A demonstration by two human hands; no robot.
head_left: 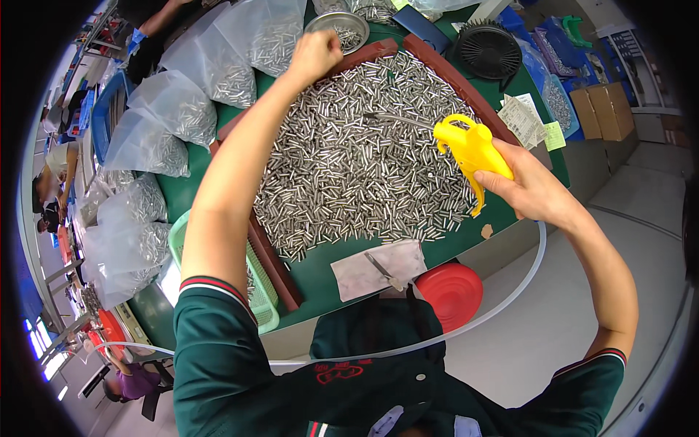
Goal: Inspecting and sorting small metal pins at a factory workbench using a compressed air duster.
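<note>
A broad heap of small shiny metal pins (371, 167) covers the middle of the green table. In my right hand (530, 182) is a yellow air blow gun (466, 146), held at the heap's right side. Its thin metal nozzle points left over the pins. My left hand (315, 58) reaches to the far side, beside a round metal bowl (365, 29) with pins in it. The fingers of that hand are curled closed, and whatever they hold is hidden. A clear hose (537, 251) curves across my front from near my right hand.
Red-brown bars (273, 266) border the heap. Bags of pins (164, 149) and a green basket (268, 313) stand left. A cloth (349, 280) with a slim metal tool lies at the near edge, above a red stool (455, 295). A black fan (486, 52) and papers (520, 120) sit right.
</note>
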